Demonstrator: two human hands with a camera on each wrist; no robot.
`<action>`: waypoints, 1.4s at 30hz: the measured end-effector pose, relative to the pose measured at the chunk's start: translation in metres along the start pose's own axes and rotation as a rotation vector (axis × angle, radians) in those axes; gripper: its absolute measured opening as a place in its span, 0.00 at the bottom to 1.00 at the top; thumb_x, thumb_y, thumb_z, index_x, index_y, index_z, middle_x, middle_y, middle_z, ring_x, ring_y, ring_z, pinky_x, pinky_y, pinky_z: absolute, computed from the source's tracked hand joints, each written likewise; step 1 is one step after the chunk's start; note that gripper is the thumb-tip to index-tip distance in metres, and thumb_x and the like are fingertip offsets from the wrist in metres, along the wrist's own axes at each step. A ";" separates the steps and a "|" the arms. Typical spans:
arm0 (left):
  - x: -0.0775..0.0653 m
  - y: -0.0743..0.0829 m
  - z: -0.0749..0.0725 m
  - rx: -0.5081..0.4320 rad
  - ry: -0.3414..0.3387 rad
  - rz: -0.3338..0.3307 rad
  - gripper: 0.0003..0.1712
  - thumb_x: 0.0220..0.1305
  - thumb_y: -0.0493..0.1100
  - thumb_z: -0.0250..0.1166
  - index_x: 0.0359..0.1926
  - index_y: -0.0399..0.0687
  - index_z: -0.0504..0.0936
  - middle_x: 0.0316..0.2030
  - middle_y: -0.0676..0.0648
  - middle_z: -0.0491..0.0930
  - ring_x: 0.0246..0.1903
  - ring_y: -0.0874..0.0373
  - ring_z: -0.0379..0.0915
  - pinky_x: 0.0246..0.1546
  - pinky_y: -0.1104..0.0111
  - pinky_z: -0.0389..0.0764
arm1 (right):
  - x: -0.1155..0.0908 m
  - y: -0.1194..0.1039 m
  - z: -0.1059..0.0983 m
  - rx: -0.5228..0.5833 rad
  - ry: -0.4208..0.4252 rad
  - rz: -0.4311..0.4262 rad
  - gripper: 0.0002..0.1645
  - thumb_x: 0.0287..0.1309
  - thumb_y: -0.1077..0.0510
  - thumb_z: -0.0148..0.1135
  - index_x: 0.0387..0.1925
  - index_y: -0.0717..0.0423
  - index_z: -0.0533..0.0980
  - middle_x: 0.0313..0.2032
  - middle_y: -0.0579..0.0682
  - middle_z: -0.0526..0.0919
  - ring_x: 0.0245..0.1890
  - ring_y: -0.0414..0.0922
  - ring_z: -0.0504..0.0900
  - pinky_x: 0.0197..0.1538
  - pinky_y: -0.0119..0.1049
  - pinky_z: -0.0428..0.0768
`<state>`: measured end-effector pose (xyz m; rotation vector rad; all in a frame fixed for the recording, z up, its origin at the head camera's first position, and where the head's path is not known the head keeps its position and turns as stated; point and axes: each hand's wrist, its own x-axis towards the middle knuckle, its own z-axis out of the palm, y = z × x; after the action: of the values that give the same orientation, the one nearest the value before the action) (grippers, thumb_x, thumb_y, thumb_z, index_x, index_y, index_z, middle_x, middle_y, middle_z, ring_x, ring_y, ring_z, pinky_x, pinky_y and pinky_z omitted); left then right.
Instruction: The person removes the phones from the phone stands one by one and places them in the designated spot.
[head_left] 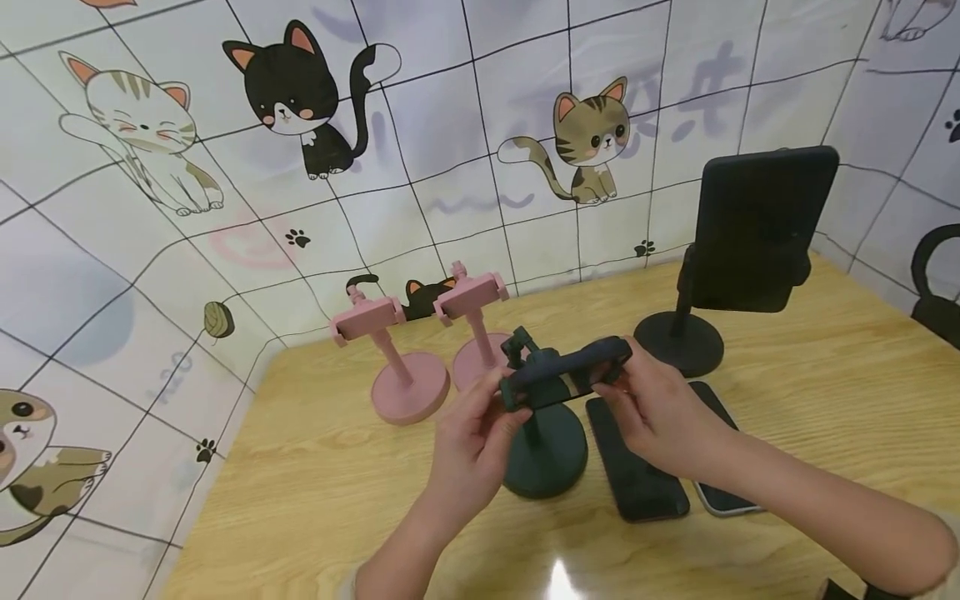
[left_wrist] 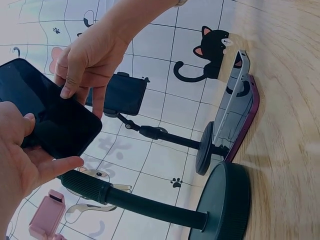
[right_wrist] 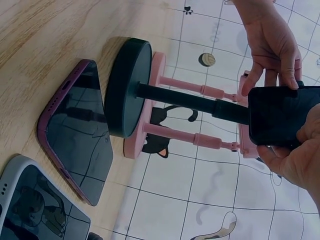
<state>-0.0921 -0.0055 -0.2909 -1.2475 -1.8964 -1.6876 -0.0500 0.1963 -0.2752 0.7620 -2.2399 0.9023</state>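
Note:
A dark smartphone (head_left: 573,364) is at the top of a dark green phone stand (head_left: 551,458), at its clamp, tilted with its screen toward the person. My left hand (head_left: 472,437) pinches the phone's left end beside the clamp, thumb in front and fingers behind. At the other end my right hand (head_left: 667,408) grips the phone between thumb and fingers. In the left wrist view the black screen (left_wrist: 55,122) shows between both hands. The right wrist view shows the stand's stem (right_wrist: 175,97) rising to the phone; the clamp is mostly hidden behind it.
Two pink phone stands (head_left: 411,390) stand behind and left. A black stand (head_left: 678,346) at the back right bears a dark tablet-like device (head_left: 765,233). Right of the green base lie a dark-red-edged phone (right_wrist: 77,130) and a white-edged phone (right_wrist: 45,205). A cat-print wall covering (head_left: 450,108) borders the table.

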 end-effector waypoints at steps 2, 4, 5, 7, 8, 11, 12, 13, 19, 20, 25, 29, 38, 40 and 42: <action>0.000 0.000 -0.001 0.007 -0.009 -0.014 0.19 0.52 0.23 0.60 0.47 0.30 0.73 0.44 0.36 0.76 0.39 0.52 0.77 0.40 0.65 0.78 | 0.000 0.000 0.000 -0.010 0.002 -0.004 0.17 0.66 0.49 0.38 0.35 0.60 0.63 0.19 0.36 0.62 0.17 0.28 0.57 0.20 0.24 0.62; 0.001 0.001 -0.001 0.012 -0.017 -0.016 0.19 0.52 0.24 0.60 0.48 0.30 0.72 0.45 0.36 0.76 0.40 0.51 0.77 0.41 0.65 0.77 | 0.001 0.000 0.000 -0.017 0.004 -0.009 0.18 0.66 0.49 0.37 0.35 0.61 0.64 0.19 0.36 0.62 0.17 0.28 0.57 0.20 0.23 0.62; 0.001 0.001 -0.001 0.014 -0.020 -0.017 0.19 0.53 0.24 0.60 0.48 0.30 0.72 0.45 0.36 0.76 0.40 0.51 0.77 0.41 0.65 0.77 | 0.001 0.000 0.000 -0.020 0.003 -0.011 0.18 0.66 0.49 0.37 0.36 0.60 0.64 0.20 0.36 0.62 0.17 0.28 0.57 0.20 0.24 0.62; 0.001 0.001 -0.002 0.013 -0.026 -0.019 0.19 0.53 0.24 0.59 0.48 0.29 0.72 0.45 0.36 0.76 0.40 0.50 0.77 0.40 0.65 0.78 | 0.001 0.000 0.000 -0.021 -0.002 -0.010 0.17 0.66 0.49 0.37 0.36 0.60 0.64 0.21 0.37 0.63 0.18 0.29 0.58 0.20 0.24 0.62; 0.001 0.000 -0.002 0.010 -0.029 -0.024 0.19 0.53 0.24 0.59 0.48 0.29 0.72 0.45 0.36 0.76 0.40 0.49 0.77 0.40 0.65 0.78 | 0.000 0.000 0.000 -0.022 -0.004 -0.010 0.17 0.66 0.50 0.38 0.36 0.60 0.64 0.21 0.37 0.63 0.18 0.29 0.58 0.20 0.24 0.62; 0.000 0.000 -0.002 0.004 -0.033 -0.040 0.19 0.54 0.24 0.59 0.49 0.29 0.72 0.46 0.35 0.75 0.40 0.49 0.78 0.40 0.66 0.78 | -0.001 0.000 0.000 -0.016 -0.011 -0.002 0.15 0.66 0.51 0.39 0.38 0.60 0.64 0.23 0.38 0.65 0.19 0.29 0.60 0.20 0.24 0.63; -0.001 0.001 -0.003 0.000 -0.036 -0.044 0.19 0.54 0.24 0.59 0.49 0.29 0.71 0.46 0.35 0.75 0.40 0.49 0.78 0.40 0.66 0.77 | -0.001 0.000 0.001 -0.018 -0.012 0.001 0.16 0.66 0.50 0.39 0.38 0.59 0.64 0.23 0.38 0.66 0.19 0.29 0.60 0.21 0.24 0.63; 0.000 0.000 -0.002 0.002 -0.039 -0.040 0.19 0.54 0.24 0.59 0.49 0.29 0.71 0.46 0.35 0.75 0.40 0.49 0.78 0.40 0.66 0.77 | -0.001 0.001 0.000 -0.019 -0.011 -0.002 0.16 0.66 0.50 0.39 0.38 0.59 0.64 0.23 0.38 0.66 0.19 0.29 0.60 0.21 0.24 0.63; 0.004 0.000 -0.004 0.024 -0.058 -0.042 0.20 0.53 0.24 0.59 0.50 0.30 0.70 0.45 0.34 0.75 0.38 0.48 0.78 0.38 0.67 0.78 | 0.002 0.002 -0.002 -0.003 -0.018 0.002 0.09 0.64 0.57 0.46 0.37 0.61 0.64 0.24 0.40 0.69 0.22 0.31 0.66 0.22 0.25 0.66; 0.004 0.000 -0.004 0.019 -0.063 -0.054 0.20 0.53 0.24 0.59 0.50 0.30 0.69 0.45 0.34 0.75 0.38 0.48 0.78 0.37 0.67 0.79 | 0.001 0.002 -0.002 0.006 -0.023 0.009 0.08 0.64 0.59 0.47 0.38 0.61 0.64 0.25 0.40 0.69 0.22 0.31 0.67 0.22 0.25 0.66; 0.000 0.003 -0.006 -0.024 -0.089 -0.096 0.19 0.55 0.24 0.58 0.50 0.32 0.69 0.46 0.35 0.74 0.39 0.47 0.78 0.37 0.66 0.79 | -0.002 0.000 -0.001 0.033 -0.037 0.019 0.06 0.62 0.62 0.49 0.39 0.61 0.64 0.25 0.41 0.69 0.22 0.30 0.67 0.22 0.24 0.67; -0.001 0.002 -0.006 -0.019 -0.088 -0.091 0.19 0.55 0.25 0.58 0.49 0.32 0.69 0.44 0.35 0.76 0.39 0.47 0.79 0.37 0.66 0.79 | -0.003 -0.001 0.000 0.024 -0.041 0.022 0.06 0.61 0.64 0.51 0.38 0.61 0.64 0.26 0.41 0.70 0.23 0.31 0.69 0.23 0.25 0.67; -0.001 0.000 -0.006 -0.033 -0.084 -0.100 0.20 0.55 0.25 0.58 0.51 0.30 0.70 0.46 0.35 0.75 0.41 0.45 0.78 0.40 0.66 0.77 | -0.002 -0.001 -0.002 0.011 -0.057 0.036 0.12 0.54 0.71 0.55 0.38 0.61 0.64 0.28 0.44 0.72 0.26 0.34 0.73 0.24 0.26 0.69; -0.001 -0.001 -0.006 -0.035 -0.084 -0.096 0.20 0.55 0.25 0.58 0.50 0.30 0.70 0.45 0.35 0.75 0.41 0.44 0.77 0.40 0.66 0.77 | -0.001 -0.001 -0.002 0.014 -0.060 0.038 0.13 0.53 0.72 0.56 0.38 0.61 0.64 0.28 0.44 0.72 0.26 0.33 0.72 0.24 0.26 0.69; -0.002 -0.001 -0.006 -0.028 -0.083 -0.088 0.20 0.55 0.24 0.58 0.50 0.30 0.70 0.45 0.35 0.75 0.41 0.44 0.77 0.39 0.67 0.78 | -0.001 -0.001 -0.002 0.015 -0.063 0.040 0.14 0.52 0.73 0.56 0.38 0.61 0.64 0.29 0.44 0.72 0.26 0.33 0.72 0.25 0.27 0.70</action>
<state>-0.0939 -0.0119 -0.2909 -1.2805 -2.0103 -1.7372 -0.0479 0.1975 -0.2746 0.7649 -2.3132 0.9271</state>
